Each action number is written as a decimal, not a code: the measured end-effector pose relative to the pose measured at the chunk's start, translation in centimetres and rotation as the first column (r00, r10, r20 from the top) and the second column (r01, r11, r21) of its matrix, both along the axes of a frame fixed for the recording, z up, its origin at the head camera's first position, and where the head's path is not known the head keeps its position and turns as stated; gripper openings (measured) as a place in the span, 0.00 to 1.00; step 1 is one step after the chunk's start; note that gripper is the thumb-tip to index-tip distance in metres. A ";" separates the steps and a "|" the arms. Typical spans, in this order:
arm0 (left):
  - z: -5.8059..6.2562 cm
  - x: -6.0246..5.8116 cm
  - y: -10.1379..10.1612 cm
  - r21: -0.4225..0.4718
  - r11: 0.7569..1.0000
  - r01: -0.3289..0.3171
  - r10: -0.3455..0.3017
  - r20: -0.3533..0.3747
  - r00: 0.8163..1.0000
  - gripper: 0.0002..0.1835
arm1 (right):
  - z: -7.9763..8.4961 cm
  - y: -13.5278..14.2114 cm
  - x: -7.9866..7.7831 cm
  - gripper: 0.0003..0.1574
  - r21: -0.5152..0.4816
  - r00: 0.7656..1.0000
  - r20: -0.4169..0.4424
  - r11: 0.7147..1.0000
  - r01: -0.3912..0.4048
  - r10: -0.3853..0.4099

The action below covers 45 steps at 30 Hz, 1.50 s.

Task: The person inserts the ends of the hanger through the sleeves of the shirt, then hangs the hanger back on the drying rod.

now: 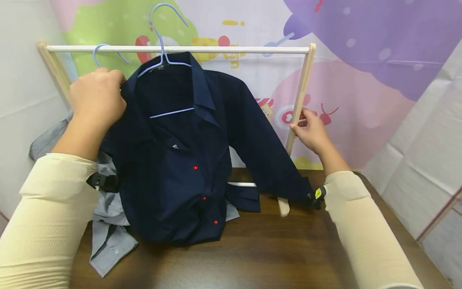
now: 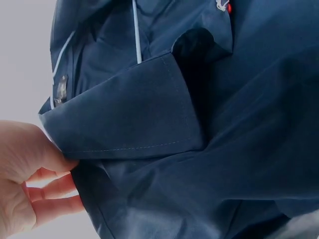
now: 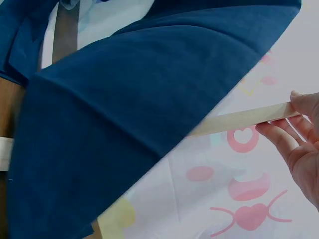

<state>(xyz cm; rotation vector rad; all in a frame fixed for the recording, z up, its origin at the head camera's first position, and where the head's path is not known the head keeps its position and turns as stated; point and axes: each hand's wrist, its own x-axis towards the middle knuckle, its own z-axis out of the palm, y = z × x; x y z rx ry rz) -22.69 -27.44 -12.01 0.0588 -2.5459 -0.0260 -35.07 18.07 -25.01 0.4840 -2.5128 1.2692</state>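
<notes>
A navy button-up shirt with red buttons is on a light blue wire hanger. The hanger's hook rises above the white rail of a clothes rack, its neck in front of the rail. My left hand grips the shirt by its shoulder beside the collar; in the left wrist view the thumb and fingers pinch the navy fabric there. With thumb and fingers, my right hand holds the rack's right wooden post. One navy sleeve hangs across that post.
Behind the navy shirt, a grey garment hangs at the left, spilling onto the brown table. A second light blue hanger hook sits over the rail at left. A patterned cloth backdrop stands behind the rack.
</notes>
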 end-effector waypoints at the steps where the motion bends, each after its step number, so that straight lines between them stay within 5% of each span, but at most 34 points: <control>1: -0.1 -0.1 0.3 -0.007 1.000 0.007 -0.007 0.000 1.000 0.20 | 0.0 0.0 0.0 0.29 0.004 1.000 0.000 1.000 0.001 -0.001; 10: -1.4 -1.5 2.1 -0.076 0.995 0.059 -0.058 0.016 0.998 0.13 | -0.1 -0.1 0.0 0.29 0.006 1.000 -0.007 1.000 0.008 -0.007; 23: -5.2 -2.4 3.4 -0.031 0.992 0.125 -0.124 0.018 0.992 0.10 | -0.3 -0.2 0.0 0.30 0.002 1.000 -0.011 1.000 0.013 -0.013; 34: -6.4 -1.8 3.6 0.057 0.990 0.126 -0.122 -0.071 0.990 0.16 | 0.0 -0.5 0.5 0.31 0.039 0.999 -0.018 0.998 0.049 -0.049; 45: -8.0 -0.1 3.9 0.045 0.980 0.194 -0.180 -0.210 0.961 0.14 | -0.7 -0.2 1.6 0.41 -0.030 0.986 -0.110 0.992 0.121 -0.123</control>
